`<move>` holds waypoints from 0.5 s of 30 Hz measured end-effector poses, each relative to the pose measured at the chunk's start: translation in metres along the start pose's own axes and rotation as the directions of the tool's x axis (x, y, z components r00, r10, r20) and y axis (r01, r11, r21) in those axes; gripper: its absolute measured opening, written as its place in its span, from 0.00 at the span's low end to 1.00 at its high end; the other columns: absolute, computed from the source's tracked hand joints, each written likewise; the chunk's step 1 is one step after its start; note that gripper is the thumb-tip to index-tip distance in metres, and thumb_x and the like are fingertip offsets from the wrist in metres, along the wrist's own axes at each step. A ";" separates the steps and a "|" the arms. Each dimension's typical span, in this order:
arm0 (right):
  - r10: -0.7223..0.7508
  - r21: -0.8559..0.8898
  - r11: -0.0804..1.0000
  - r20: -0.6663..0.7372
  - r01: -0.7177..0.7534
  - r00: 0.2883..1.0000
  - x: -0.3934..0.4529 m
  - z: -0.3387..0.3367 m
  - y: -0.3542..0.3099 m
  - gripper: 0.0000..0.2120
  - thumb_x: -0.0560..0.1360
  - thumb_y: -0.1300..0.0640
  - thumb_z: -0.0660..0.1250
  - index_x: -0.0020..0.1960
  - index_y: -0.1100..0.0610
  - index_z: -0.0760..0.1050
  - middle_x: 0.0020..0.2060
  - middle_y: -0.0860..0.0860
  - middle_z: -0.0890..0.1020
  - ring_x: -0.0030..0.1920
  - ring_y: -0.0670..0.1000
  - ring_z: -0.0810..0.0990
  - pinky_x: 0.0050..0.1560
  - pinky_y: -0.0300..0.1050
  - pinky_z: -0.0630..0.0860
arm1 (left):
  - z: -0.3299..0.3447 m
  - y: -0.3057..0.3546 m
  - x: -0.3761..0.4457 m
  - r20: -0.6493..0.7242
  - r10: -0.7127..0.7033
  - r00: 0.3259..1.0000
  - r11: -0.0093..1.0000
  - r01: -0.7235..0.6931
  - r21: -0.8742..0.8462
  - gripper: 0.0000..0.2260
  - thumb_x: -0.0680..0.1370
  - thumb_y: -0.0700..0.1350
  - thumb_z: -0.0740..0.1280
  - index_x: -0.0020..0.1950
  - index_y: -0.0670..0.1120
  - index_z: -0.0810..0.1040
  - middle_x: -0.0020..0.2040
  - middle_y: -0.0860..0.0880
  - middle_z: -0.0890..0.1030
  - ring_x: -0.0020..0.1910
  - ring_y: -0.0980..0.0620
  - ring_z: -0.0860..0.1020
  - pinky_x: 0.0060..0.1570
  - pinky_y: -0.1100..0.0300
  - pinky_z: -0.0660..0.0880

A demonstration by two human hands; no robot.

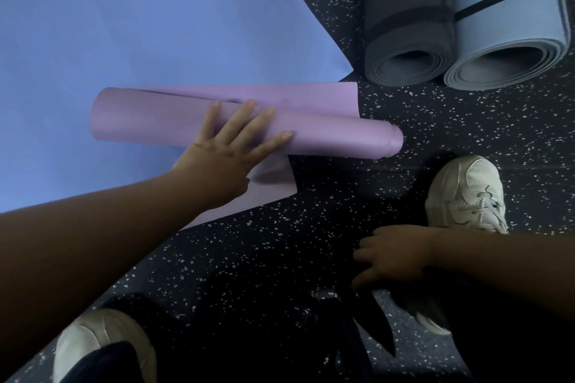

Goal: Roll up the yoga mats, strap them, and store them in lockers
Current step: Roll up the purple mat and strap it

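Straps (pixel 370 320) blur under curled right hand (pixel 393 253); left hand (pixel 231 146) flat on mat (pixel 326 137).

Three yoga mats: one purple mat (pixel 174 116) part-rolled, blue on its unrolled face; one grey roll (pixel 404 9) and one pale-blue roll (pixel 510 31), both strapped. Two black straps (pixel 410 20) on these rolls. Two white shoes (pixel 466 193). Two hands (pixel 230 146).
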State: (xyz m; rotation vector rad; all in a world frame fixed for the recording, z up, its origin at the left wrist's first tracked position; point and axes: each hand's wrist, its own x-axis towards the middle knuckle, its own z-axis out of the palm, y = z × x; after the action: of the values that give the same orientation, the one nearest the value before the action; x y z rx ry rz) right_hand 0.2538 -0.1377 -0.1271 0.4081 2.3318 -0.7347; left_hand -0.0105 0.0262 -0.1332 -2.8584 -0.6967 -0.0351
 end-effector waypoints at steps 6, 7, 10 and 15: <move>0.150 -0.109 0.967 -0.480 -0.229 0.864 -0.002 0.018 0.007 0.20 0.67 0.55 0.52 0.43 0.54 0.83 0.35 0.48 0.78 0.29 0.47 0.75 0.24 0.36 0.67 | 0.000 0.001 -0.001 0.002 -0.003 1.000 1.000 0.003 -0.001 0.51 0.57 0.48 0.78 0.76 0.52 0.56 0.74 0.41 0.58 0.72 0.40 0.59 0.65 0.34 0.53; 0.198 -0.087 0.956 -0.517 -0.281 0.833 -0.002 0.016 0.007 0.21 0.68 0.55 0.52 0.46 0.57 0.83 0.36 0.49 0.78 0.29 0.48 0.76 0.25 0.37 0.68 | 0.000 0.001 0.000 0.004 -0.004 1.000 1.000 0.004 0.001 0.51 0.57 0.49 0.78 0.76 0.52 0.56 0.74 0.41 0.58 0.72 0.40 0.59 0.65 0.33 0.54; 0.356 0.012 0.895 -0.621 -0.445 0.698 -0.002 0.014 0.017 0.26 0.69 0.55 0.53 0.59 0.66 0.77 0.41 0.56 0.80 0.33 0.54 0.77 0.27 0.43 0.74 | 0.000 0.001 0.000 0.012 -0.003 1.000 1.000 0.003 -0.010 0.51 0.58 0.49 0.78 0.76 0.52 0.56 0.74 0.41 0.58 0.72 0.40 0.58 0.65 0.33 0.53; 0.509 0.174 0.820 -0.657 -0.546 0.556 -0.008 -0.003 0.027 0.25 0.70 0.50 0.55 0.59 0.64 0.78 0.44 0.57 0.79 0.38 0.56 0.78 0.32 0.48 0.77 | 0.001 0.000 0.002 0.009 -0.005 1.000 1.000 0.005 -0.005 0.51 0.57 0.48 0.78 0.76 0.52 0.57 0.74 0.41 0.59 0.72 0.40 0.59 0.65 0.34 0.52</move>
State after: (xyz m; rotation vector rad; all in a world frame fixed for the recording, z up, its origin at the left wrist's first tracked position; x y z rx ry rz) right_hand 0.2705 -0.1155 -0.1309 1.5139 2.6274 -0.2149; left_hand -0.0089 0.0269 -0.1346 -2.8637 -0.7060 -0.0250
